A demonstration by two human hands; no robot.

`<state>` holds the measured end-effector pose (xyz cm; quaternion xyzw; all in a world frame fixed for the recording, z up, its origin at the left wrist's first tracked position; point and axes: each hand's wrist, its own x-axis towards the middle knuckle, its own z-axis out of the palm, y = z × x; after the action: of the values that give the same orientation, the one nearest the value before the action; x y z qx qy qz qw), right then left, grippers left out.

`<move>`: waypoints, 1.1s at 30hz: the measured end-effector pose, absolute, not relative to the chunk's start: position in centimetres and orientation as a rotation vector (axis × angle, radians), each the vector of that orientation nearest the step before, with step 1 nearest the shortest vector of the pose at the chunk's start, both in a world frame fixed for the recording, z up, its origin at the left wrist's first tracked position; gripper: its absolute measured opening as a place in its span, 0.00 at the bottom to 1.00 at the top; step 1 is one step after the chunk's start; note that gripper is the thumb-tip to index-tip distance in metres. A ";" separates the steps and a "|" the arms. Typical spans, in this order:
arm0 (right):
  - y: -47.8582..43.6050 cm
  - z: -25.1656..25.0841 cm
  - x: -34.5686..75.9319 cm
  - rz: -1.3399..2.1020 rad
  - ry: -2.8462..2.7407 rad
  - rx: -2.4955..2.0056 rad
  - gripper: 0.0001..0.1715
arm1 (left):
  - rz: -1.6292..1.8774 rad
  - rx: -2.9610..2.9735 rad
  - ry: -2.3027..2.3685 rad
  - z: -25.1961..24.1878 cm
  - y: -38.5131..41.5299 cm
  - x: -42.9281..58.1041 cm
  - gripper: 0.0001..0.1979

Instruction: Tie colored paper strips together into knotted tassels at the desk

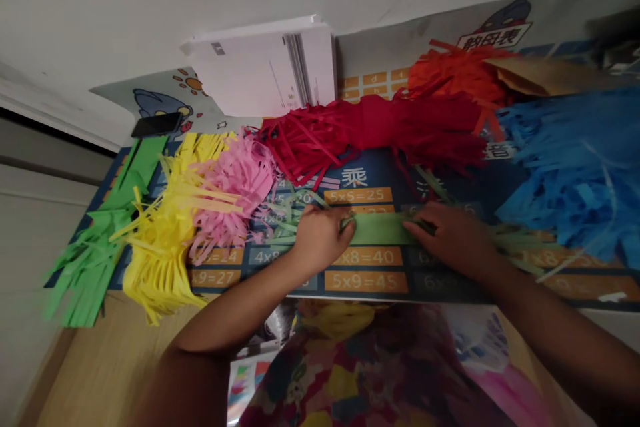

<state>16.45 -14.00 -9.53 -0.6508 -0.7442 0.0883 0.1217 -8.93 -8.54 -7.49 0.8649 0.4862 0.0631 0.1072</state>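
My left hand (320, 238) and my right hand (450, 240) both press on a light green paper strip (380, 228), gripping its two ends between fingers and thumb. The strip's fringed ends are partly hidden under my fingers. It lies on a printed multiplication chart (367, 280). Just left of my left hand sits a pink fringed paper bunch (233, 193), then a yellow one (160, 260) and a green one (93, 260). Above my hands lies a red fringed bunch (370, 130). To the right are an orange bunch (457, 77) and a blue one (575, 173).
A stack of white paper (260, 70) and a black phone (157, 125) rest beyond the chart, and brown paper (545, 75) lies at the upper right. A wooden surface (100, 367) shows at lower left. A flower-patterned garment (345, 373) fills the bottom middle.
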 end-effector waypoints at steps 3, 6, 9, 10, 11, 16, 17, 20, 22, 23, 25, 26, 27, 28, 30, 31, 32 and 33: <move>-14.2 -9.7 16.6 0.275 -2.180 -1.910 0.18 | 0.166 2.551 1.429 -7.5 -8.5 -8.9 0.09; -14.2 -9.7 16.6 0.262 -2.188 -1.882 0.19 | 0.164 2.551 1.398 -7.5 -8.5 -9.0 0.07; -14.2 -9.8 16.6 0.236 -2.188 -1.872 0.19 | 0.162 2.553 1.389 -7.7 -8.5 -9.0 0.08; -14.2 -9.8 16.6 0.234 -2.188 -1.877 0.20 | 0.158 2.555 1.388 -7.7 -8.5 -9.0 0.08; -14.2 -9.9 16.5 0.243 -2.183 -1.880 0.19 | 0.158 2.562 1.387 -7.8 -8.6 -9.0 0.08; -14.3 -9.5 16.5 0.167 -2.035 -2.024 0.13 | 0.404 2.787 1.315 -7.4 -8.7 -9.2 0.08; -14.5 -9.0 16.6 0.074 -2.035 -2.059 0.14 | 0.427 2.882 1.195 -7.2 -8.6 -9.3 0.09; -15.6 -7.0 16.6 -0.245 -2.116 -2.085 0.16 | 0.204 3.087 0.727 -6.3 -8.6 -9.4 0.10; -16.4 -5.8 16.3 -0.353 -2.177 -1.998 0.16 | 0.032 3.123 0.605 -5.6 -8.8 -9.3 0.12; -16.7 -5.5 16.1 -0.327 -2.249 -1.890 0.16 | -0.008 3.133 0.610 -5.2 -9.0 -9.2 0.11; -16.9 -5.5 15.7 -0.132 -2.437 -1.598 0.16 | -0.052 3.154 0.648 -4.6 -9.5 -8.8 0.11; -16.8 -5.8 15.5 -0.001 -2.512 -1.472 0.17 | -0.081 3.164 0.671 -4.4 -9.7 -8.5 0.12; -16.5 -6.3 15.3 0.116 -2.556 -1.392 0.19 | -0.116 3.173 0.696 -4.3 -9.9 -8.2 0.12; -16.1 -6.8 15.3 0.199 -2.565 -1.363 0.20 | -0.146 3.184 0.717 -4.3 -10.0 -8.0 0.12; -15.3 -7.8 15.4 0.267 -2.520 -1.381 0.22 | -0.162 3.205 0.757 -4.6 -10.1 -7.7 0.10; -14.9 -8.2 15.6 0.272 -2.499 -1.383 0.22 | -0.138 3.214 0.782 -4.8 -10.1 -7.7 0.10; -14.7 -8.5 15.7 0.267 -2.489 -1.371 0.21 | -0.095 3.220 0.807 -5.1 -10.1 -7.9 0.11; -14.5 -8.7 15.9 0.256 -2.486 -1.358 0.20 | -0.041 3.222 0.828 -5.4 -10.0 -8.2 0.12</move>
<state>15.91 -14.53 -8.66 -0.4722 -0.8644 0.0892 0.1482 -8.19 -10.00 -5.37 0.9644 0.2477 -0.0122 -0.0923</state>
